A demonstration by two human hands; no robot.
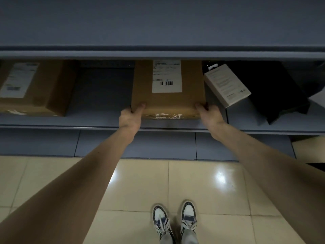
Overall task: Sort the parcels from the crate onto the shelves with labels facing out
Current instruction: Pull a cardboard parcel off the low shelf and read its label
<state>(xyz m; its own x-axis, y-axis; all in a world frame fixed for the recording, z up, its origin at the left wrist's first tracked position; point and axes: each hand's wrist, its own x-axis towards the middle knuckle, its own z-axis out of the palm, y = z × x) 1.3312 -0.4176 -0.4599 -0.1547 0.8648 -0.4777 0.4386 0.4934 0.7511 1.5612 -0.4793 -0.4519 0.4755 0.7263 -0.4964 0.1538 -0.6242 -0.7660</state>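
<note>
A brown cardboard parcel lies flat on the grey shelf, its white barcode label facing up. My left hand grips the parcel's near left corner, thumb on top. At the near right corner my right hand grips it the same way. Clear tape runs along the parcel's front edge.
A second brown parcel with a white label lies on the same shelf to the left. To the right a small white box leans against a black bag. An upper shelf overhangs. Tiled floor and my shoes are below.
</note>
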